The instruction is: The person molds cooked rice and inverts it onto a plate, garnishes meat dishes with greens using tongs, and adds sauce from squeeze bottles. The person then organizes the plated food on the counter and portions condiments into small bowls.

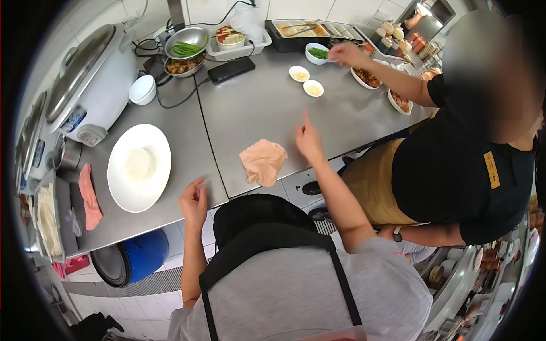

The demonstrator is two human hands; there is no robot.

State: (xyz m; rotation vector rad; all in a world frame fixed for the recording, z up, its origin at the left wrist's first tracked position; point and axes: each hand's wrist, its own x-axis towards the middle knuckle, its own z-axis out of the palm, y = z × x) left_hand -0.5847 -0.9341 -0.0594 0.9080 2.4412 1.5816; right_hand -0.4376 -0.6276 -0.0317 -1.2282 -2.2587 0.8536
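1 crumpled cloth [263, 163] between 2 hands [309, 141]

A white rice cooker [105, 85] stands on the counter [233, 108], a blue barrel [149, 256] below.

Tiled kitchen with a long metal counter
A white tiled wall [290, 10] backs the brushed grey steel counter [239, 111], split by a dark seam; beneath, a blue plastic barrel [149, 257] stands on the white tiled floor [136, 310] beside a ridged grey strip [162, 279].
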